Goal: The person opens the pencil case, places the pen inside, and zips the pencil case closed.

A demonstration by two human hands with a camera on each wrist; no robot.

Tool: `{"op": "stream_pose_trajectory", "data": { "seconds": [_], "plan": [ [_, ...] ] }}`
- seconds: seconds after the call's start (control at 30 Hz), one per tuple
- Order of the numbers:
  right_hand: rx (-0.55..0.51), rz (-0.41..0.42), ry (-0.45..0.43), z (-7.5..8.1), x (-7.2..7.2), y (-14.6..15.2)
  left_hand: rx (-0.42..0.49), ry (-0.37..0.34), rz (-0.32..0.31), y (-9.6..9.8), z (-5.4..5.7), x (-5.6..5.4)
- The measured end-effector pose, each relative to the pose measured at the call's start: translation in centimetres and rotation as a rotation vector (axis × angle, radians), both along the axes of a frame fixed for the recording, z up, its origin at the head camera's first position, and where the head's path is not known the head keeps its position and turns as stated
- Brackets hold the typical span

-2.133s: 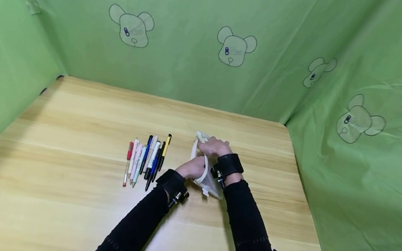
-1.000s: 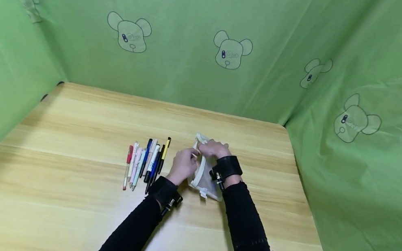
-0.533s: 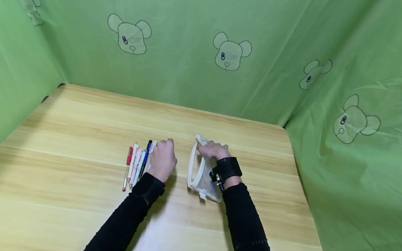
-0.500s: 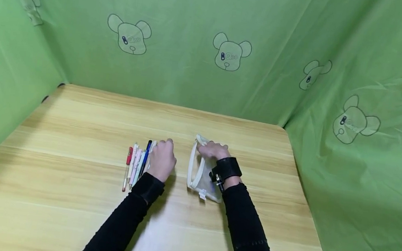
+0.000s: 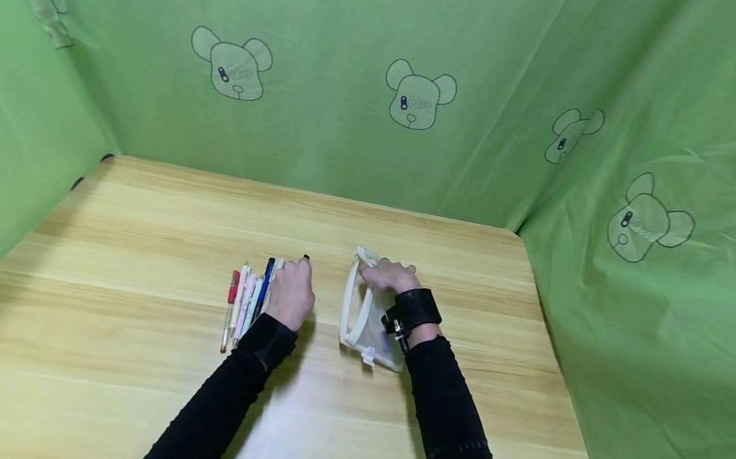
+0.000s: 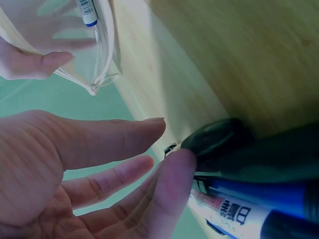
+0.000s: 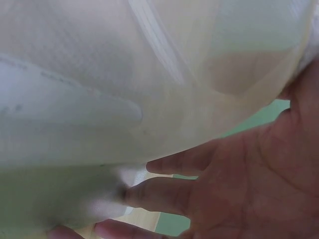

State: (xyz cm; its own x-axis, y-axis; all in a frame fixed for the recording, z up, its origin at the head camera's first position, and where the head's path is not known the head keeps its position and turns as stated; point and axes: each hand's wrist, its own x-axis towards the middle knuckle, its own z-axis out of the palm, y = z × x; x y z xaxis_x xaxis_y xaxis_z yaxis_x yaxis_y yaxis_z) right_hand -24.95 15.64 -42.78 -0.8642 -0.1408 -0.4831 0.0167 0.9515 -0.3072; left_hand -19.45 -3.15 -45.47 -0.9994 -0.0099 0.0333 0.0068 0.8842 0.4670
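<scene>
My left hand (image 5: 292,292) is over the right side of a row of pens (image 5: 247,303). In the left wrist view its index fingertip touches the end of a black pen (image 6: 269,154), the thumb standing apart from it. Beside that pen lie a blue pen (image 6: 284,194) and a white marker (image 6: 237,211) with a dark end. My right hand (image 5: 391,275) holds a whitish see-through pencil pouch (image 5: 375,335) by its rim, thumb at the mouth. The pouch gapes to the left, and a pen with a barcode (image 6: 87,11) shows inside.
A red-capped pen (image 5: 233,286) lies at the row's left end. The wooden table (image 5: 121,398) stretches around both hands. Green cloth (image 5: 325,128) with printed bear heads hangs behind and on both sides. A white tag (image 5: 368,356) sticks out from the pouch's near edge.
My left hand came out of the pouch and moved left to the pens, where it now covers the right-hand ones. My right hand has kept its hold on the pouch.
</scene>
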Motion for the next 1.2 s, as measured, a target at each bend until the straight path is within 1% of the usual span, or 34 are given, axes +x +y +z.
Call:
{"op": "stream_pose_trajectory", "data": {
  "seconds": [0.17,0.37,0.53,0.63,0.8,1.03,1.2],
  "plan": [
    [0.015,0.001,0.001,0.03,0.11,0.04,0.001,-0.013,0.006,0.02,-0.29,-0.15],
    [0.008,-0.017,-0.013,0.01,0.12,0.12,0.018,-0.014,-0.006,0.09,-0.51,-0.31],
    [0.017,-0.004,-0.019,-0.04,-0.03,0.18,0.029,-0.026,-0.008,0.08,-0.63,-0.39],
    [0.011,-0.005,-0.026,-0.07,-0.05,0.15,0.019,-0.046,-0.005,0.10,-0.59,-0.32],
    [0.017,0.007,-0.031,-0.19,-0.06,0.08,-0.017,-0.100,0.004,0.11,-0.53,-0.11],
    [0.017,0.020,-0.022,-0.13,-0.12,-0.17,-0.044,-0.119,-0.002,0.02,-0.36,-0.07],
    [0.014,0.024,-0.006,-0.17,-0.27,-0.19,-0.038,-0.140,-0.009,-0.04,-0.22,-0.18]
  ]
}}
